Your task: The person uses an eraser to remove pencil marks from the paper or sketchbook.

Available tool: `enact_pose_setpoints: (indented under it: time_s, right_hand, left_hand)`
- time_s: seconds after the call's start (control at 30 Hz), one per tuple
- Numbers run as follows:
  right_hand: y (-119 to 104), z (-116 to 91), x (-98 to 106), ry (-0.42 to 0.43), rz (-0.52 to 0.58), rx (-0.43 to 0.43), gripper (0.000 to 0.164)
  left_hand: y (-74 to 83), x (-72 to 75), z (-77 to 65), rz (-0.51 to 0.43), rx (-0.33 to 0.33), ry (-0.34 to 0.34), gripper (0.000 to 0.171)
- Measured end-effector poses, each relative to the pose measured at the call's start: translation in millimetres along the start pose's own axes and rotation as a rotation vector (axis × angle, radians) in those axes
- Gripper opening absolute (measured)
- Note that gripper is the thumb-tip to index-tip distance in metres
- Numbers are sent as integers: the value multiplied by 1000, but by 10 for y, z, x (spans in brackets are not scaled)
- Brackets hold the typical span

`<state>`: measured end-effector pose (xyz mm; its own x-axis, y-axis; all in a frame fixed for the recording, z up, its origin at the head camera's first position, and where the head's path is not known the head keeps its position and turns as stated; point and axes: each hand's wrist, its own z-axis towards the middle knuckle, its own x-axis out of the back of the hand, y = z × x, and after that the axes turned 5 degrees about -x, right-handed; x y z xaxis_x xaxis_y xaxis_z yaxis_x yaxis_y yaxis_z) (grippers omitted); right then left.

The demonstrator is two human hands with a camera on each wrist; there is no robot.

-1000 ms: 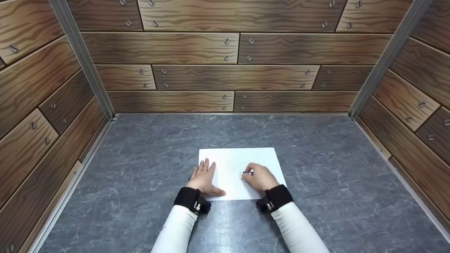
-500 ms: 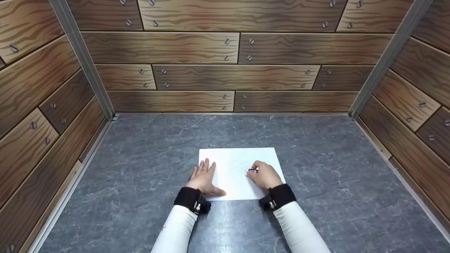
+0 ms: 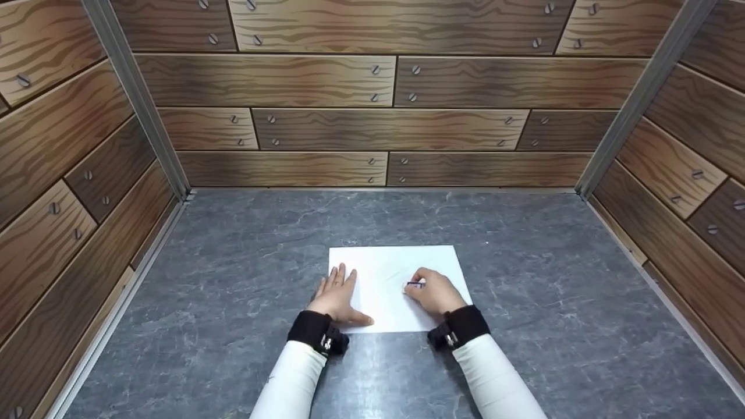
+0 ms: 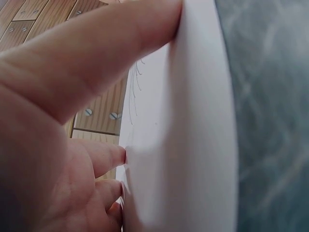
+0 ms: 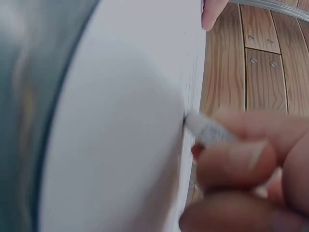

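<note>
A white sheet of paper (image 3: 381, 302) lies on the grey tabletop in front of me. My left hand (image 3: 336, 299) rests on its left side, fingers spread and thumb stretched along the near edge. Over the right half, my right hand (image 3: 437, 294) pinches a small white eraser (image 3: 415, 285) with a dark sleeve. In the right wrist view the darkened tip of the eraser (image 5: 210, 130) meets the paper; the fingers cover much of its body. Faint thin lines (image 3: 396, 276) mark the sheet left of the eraser, and the left wrist view shows several curved pencil lines (image 4: 134, 89).
Wood-patterned walls (image 3: 384, 128) enclose the grey marbled tabletop (image 3: 250, 244) at the back and both sides. Metal strips run along the corners. Each wrist wears a black band (image 3: 465, 326) with a small camera.
My right hand, with the eraser, shifts to the right across the paper, then slightly back left. The left hand keeps its place on the sheet.
</note>
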<state>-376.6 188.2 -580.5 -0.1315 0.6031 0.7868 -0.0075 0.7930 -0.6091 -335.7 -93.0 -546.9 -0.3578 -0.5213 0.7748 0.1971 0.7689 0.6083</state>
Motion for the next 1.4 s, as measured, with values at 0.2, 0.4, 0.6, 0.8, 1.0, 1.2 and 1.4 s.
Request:
enact_pose_setpoints:
  time_s: [0.2, 0.4, 0.6, 0.8, 1.0, 1.2, 1.4]
  right_hand:
    - [16, 5, 4, 25, -9, 0, 19]
    - [12, 7, 1, -16, 2, 12, 18]
    - [13, -2, 14, 43, -33, -12, 19]
    - [-4, 1, -3, -3, -26, 31, 18]
    - [53, 31, 33, 32, -43, 0, 18]
    - [32, 41, 10, 25, -8, 2, 18]
    - [18, 39, -8, 4, -23, 23, 17]
  left_hand:
    - [-13, -12, 9, 5, -4, 1, 128]
    - [-10, -24, 7, 17, 2, 1, 128]
    - [-14, -26, 5, 11, -3, 7, 128]
    - [-26, -28, -3, 2, 6, 7, 128]
    - [-7, -8, -10, 1, 4, 2, 129]
    - [0, -6, -23, -3, 10, 0, 128]
    - [-16, -8, 1, 9, 5, -2, 128]
